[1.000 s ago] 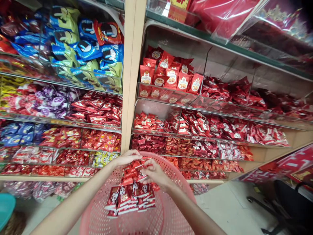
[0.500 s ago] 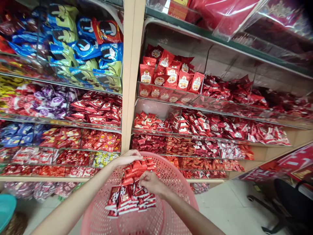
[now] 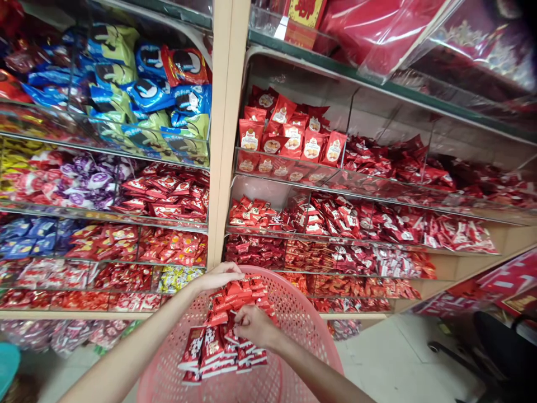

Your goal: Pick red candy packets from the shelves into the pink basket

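A wooden post point(image 3: 224, 129) is standing between the shelves point(image 3: 356, 193) — to its left, they are carrying blue bags point(image 3: 146, 95) and purple sweets point(image 3: 78, 182); to its right, they are holding heaps of red packets point(image 3: 289, 134).

One left hand point(image 3: 218, 276), one right hand point(image 3: 255, 327), one pink plastic basket point(image 3: 310, 330).

Red-and-white snack packets point(image 3: 212, 350) hang over a near pink perforated basket point(image 3: 308, 319); far left, blue-and-lime bags point(image 3: 146, 95) sit above purple-and-white wrapped sweets point(image 3: 79, 182), with solid-red packets point(image 3: 293, 131) far right.
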`<state>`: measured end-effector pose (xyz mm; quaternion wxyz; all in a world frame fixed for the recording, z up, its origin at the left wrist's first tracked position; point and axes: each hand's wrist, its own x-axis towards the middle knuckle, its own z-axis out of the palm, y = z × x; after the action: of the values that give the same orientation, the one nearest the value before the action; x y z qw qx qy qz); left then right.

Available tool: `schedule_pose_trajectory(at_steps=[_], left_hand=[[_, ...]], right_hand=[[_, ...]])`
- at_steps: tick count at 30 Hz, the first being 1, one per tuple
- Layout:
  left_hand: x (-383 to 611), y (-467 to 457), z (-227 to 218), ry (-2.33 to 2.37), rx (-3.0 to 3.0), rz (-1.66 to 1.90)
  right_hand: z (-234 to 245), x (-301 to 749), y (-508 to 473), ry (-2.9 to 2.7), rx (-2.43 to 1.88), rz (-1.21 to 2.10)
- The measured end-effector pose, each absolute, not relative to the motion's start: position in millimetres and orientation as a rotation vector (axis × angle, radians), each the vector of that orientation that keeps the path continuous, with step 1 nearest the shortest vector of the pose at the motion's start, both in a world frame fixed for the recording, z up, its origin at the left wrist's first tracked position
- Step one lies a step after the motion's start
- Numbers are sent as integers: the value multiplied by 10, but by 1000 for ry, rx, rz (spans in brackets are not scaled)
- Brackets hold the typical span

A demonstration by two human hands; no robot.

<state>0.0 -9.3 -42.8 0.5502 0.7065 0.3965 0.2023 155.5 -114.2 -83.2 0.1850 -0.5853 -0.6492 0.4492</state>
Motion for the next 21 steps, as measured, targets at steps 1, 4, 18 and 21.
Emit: schedule_pose_trajectory(at_steps=[1,4,18,21], left_hand=[[-3,-99,-424,935,1680,485],[-14,-110,-425,947,1725,525],[-19,-59,-520,1003,1681,498],[-27,-38,-558,1009,1694,486]], right_hand=[[-778,1565,-1124,-1851,-1640,1230],[-452,1649,-993,-1878,-1591,1124],[1013,2058,338,-1749,-2174,-54],[955,2030,405,-1796,-2187,12]])
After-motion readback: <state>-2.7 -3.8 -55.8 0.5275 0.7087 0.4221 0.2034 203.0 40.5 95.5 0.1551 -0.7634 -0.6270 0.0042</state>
